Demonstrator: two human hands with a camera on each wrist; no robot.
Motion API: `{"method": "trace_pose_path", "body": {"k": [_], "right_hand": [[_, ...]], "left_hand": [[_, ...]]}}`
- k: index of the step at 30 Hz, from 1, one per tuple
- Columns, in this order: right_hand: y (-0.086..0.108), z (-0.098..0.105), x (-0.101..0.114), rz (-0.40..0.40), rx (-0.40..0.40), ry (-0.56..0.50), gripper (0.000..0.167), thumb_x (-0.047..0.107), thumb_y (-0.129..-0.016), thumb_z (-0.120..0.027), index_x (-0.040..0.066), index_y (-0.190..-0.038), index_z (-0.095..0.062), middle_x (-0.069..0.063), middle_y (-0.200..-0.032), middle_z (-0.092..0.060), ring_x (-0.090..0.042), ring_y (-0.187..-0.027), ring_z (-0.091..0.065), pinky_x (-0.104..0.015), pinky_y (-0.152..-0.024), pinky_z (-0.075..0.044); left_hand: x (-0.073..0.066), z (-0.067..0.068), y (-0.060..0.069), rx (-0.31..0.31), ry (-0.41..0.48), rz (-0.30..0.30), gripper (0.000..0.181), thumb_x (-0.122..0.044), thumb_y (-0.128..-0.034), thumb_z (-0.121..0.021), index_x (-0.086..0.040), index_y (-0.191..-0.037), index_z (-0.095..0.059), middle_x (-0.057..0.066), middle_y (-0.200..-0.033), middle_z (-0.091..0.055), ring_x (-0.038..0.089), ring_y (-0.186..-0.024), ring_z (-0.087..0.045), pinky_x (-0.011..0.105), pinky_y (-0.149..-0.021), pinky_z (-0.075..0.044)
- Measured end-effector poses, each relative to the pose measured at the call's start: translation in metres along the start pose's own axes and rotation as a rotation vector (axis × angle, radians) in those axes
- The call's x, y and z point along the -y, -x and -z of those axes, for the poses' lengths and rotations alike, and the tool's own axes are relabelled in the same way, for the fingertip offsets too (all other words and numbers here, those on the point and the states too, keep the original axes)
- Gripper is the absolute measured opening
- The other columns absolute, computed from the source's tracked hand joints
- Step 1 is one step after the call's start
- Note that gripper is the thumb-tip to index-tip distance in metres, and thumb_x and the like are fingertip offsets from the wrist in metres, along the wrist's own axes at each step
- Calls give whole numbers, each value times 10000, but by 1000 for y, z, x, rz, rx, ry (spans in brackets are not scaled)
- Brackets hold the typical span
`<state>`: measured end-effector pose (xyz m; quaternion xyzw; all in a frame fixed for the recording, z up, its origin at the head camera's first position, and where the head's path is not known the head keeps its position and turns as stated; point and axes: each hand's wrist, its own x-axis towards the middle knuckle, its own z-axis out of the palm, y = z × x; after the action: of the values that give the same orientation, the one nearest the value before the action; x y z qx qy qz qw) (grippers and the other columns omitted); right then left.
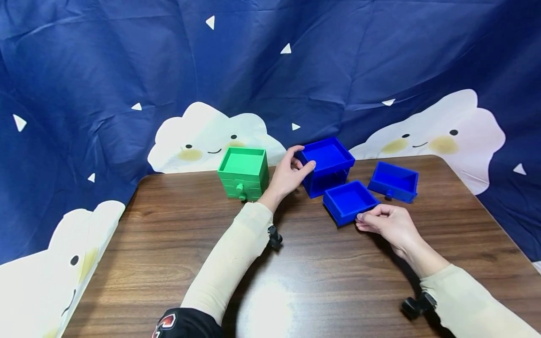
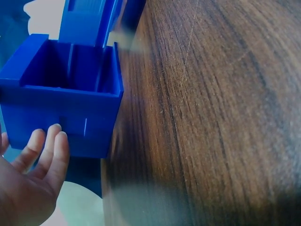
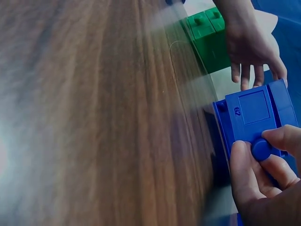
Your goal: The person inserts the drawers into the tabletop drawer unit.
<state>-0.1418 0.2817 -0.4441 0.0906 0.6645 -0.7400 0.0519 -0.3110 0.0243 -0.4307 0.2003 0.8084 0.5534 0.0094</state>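
Note:
The left hand (image 1: pixel 288 177) holds the left side of a blue cabinet (image 1: pixel 327 162), its thumb on the front top edge and fingers at the back left; in the left wrist view the fingers (image 2: pixel 51 155) lie against the blue wall. The cabinet's front is open below its top tray. In front of it a blue drawer (image 1: pixel 350 202) is held by the right hand (image 1: pixel 390 225). The right wrist view shows thumb and fingers pinching the round knob (image 3: pixel 261 149) on the drawer's front (image 3: pixel 251 110), marked 62.
A second blue drawer (image 1: pixel 394 180) with a knob lies on the table (image 1: pixel 321 281) to the right of the cabinet. A green cabinet (image 1: pixel 243 171) with two knobs stands left of the left hand. A dark blue curtain (image 1: pixel 270 61) with clouds hangs behind the table.

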Motion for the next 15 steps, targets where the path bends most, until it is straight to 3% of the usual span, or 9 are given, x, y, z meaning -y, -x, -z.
{"method": "trace_pose_path", "body": {"k": [15], "right_hand": [[-18, -14, -1, -8, -1, 35, 251, -84, -991, -681, 59, -789, -721, -12, -858, -813, -132, -797, -809, -306, -802, -667]], "left_hand": [[2, -1, 0, -1, 4, 1, 568, -381, -1026, -732, -229, -1531, -522, -3, -963, -565, 138, -819, -552, 232, -733, -457]]}}
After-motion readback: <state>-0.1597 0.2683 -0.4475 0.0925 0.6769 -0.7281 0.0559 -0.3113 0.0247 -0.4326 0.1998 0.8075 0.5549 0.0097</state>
